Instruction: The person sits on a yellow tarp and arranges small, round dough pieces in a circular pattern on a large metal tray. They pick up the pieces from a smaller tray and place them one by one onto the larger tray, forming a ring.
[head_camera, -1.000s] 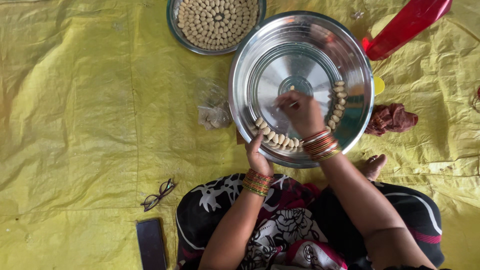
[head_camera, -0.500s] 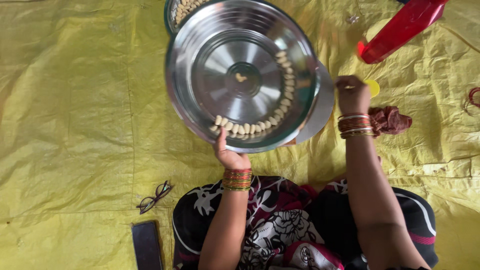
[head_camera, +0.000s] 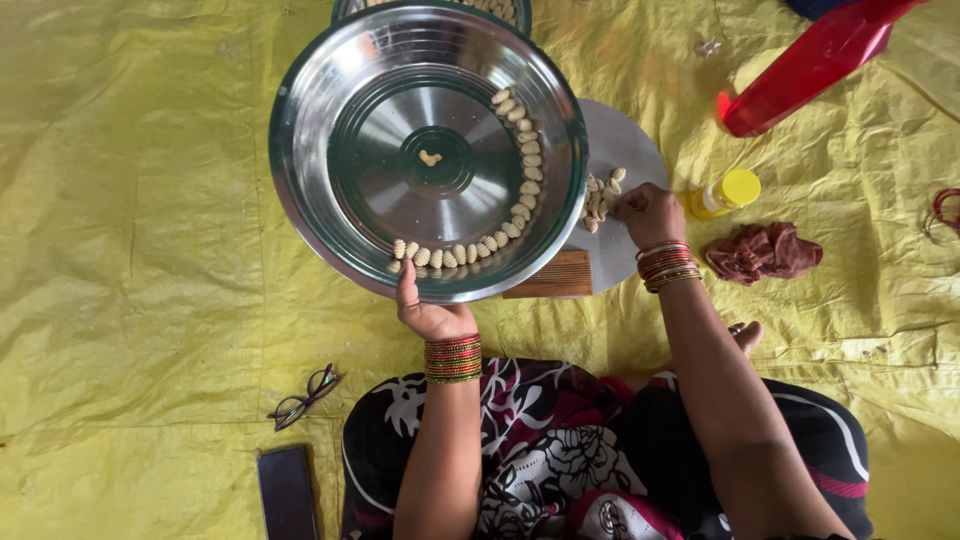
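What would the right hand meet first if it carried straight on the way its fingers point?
The right hand points left, at the small heap of ridged dough pieces on the flat steel plate. It would meet those first, and likely the rim of the raised steel bowl beyond, though depth is unclear.

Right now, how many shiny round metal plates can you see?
3: the big steel plate the left hand holds, a flat one under the right hand, another peeking behind. More may hide underneath.
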